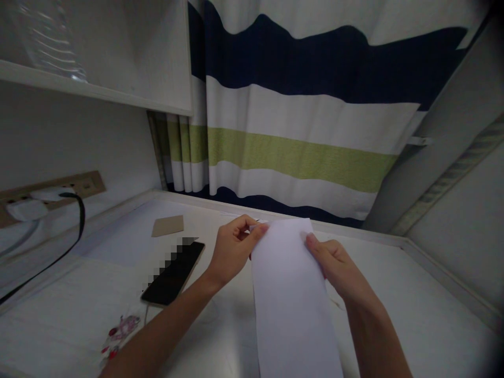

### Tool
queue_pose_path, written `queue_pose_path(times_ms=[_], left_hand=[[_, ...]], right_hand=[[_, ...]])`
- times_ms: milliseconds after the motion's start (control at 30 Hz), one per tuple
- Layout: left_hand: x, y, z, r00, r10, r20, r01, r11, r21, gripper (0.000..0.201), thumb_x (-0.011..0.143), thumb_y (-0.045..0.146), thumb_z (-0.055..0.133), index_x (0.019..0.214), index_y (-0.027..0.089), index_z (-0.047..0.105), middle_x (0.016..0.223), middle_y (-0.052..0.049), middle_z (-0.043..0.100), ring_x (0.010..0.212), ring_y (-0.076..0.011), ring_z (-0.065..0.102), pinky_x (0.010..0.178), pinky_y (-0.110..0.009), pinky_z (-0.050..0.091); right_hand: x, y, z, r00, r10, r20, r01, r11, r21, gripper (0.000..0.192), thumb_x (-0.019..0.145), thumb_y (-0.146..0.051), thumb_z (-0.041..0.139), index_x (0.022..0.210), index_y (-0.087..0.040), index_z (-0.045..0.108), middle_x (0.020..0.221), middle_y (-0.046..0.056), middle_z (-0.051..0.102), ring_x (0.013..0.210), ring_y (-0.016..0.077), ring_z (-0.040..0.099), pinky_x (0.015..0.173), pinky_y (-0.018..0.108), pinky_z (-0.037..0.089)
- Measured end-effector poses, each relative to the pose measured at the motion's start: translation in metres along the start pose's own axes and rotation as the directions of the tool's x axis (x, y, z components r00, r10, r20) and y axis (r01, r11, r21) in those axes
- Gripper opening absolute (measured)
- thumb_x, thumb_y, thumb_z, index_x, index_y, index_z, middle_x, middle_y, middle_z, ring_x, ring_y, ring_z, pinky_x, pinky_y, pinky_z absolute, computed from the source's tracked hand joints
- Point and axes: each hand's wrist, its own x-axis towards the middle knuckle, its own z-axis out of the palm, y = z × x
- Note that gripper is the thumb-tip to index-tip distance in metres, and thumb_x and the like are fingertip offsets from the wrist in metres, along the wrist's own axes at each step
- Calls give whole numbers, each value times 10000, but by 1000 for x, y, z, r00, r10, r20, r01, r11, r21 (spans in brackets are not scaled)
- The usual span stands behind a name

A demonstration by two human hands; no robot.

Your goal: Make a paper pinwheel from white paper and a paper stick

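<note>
A long strip of white paper (293, 299), perhaps folded, runs from the bottom of the view up to both hands over the white desk. My left hand (236, 244) pinches its upper left corner between thumb and fingers. On the right edge near the top, my right hand (334, 262) grips the same paper, thumb on the front and the other fingers mostly hidden behind it. The paper's lower end runs out of view.
A black phone (175, 275) lies left of my left arm, with a small beige card (168, 226) beyond it. Red and pink trinkets (122, 331) sit at lower left. Plugs fill a wall socket strip (84, 184). A striped curtain (291, 142) hangs behind the white desk (394, 294).
</note>
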Motion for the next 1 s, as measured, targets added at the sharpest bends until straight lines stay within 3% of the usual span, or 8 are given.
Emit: queue_pose_path(times_ms=[133,267,500,633,733,867,933,1000], left_hand=[[-2,1,2,995,-39,93,38,999,8,226,740,313,613,617,146,523,479,69,461,389,-41,415,337,-126,317],[-5,4,3,972,-103,210,99,995,29,228,755,330,595,641,144,528,496,65,473,381,-45,438,326,-128,337],[-2,2,2,962,-130,238,145,988,-46,240,731,337,618,629,150,505,498,70,478,363,-41,427,311,-124,329],[0,0,3,949,-161,273,193,977,-95,273,728,403,599,645,160,507,499,63,486,384,-52,431,342,-140,328],[-1,1,1,900,-182,397,236,968,-90,367,730,510,536,636,156,550,539,29,540,426,-71,469,380,-158,356],[-9,8,-3,737,-231,635,291,957,9,301,725,428,586,644,144,646,607,-29,629,484,-118,539,413,-187,412],[-13,12,-4,721,-247,647,282,958,52,250,755,359,574,641,152,656,585,-21,627,477,-113,530,386,-170,386],[-15,13,-4,738,-273,617,284,955,83,270,776,347,550,616,152,646,547,-12,609,450,-101,506,356,-157,348]], right_hand=[[2,1,-2,999,-26,-35,28,999,40,626,707,-701,386,345,-191,372,340,-56,323,322,61,240,346,221,149],[3,0,-1,996,-28,-82,36,995,94,600,774,-618,397,348,-197,353,321,-63,303,296,60,232,331,223,130],[3,0,0,994,-30,-110,43,992,120,618,754,-627,424,318,-195,349,304,-62,300,287,56,238,327,220,147],[1,1,1,982,-25,-189,49,992,120,593,769,-599,432,336,-204,344,315,-52,323,293,64,252,323,223,155],[1,2,1,952,-19,-306,56,992,112,565,787,-578,424,364,-218,322,314,-51,335,285,73,267,307,227,148],[3,6,-7,919,-14,-394,65,991,115,555,778,-572,450,365,-221,328,295,-55,334,265,78,283,299,236,150],[5,8,-11,915,-12,-404,69,990,127,555,767,-582,458,365,-221,333,296,-59,326,272,82,302,301,234,164],[6,9,-12,921,-3,-391,62,988,139,565,759,-616,431,363,-225,333,290,-62,310,271,84,309,294,231,170]])
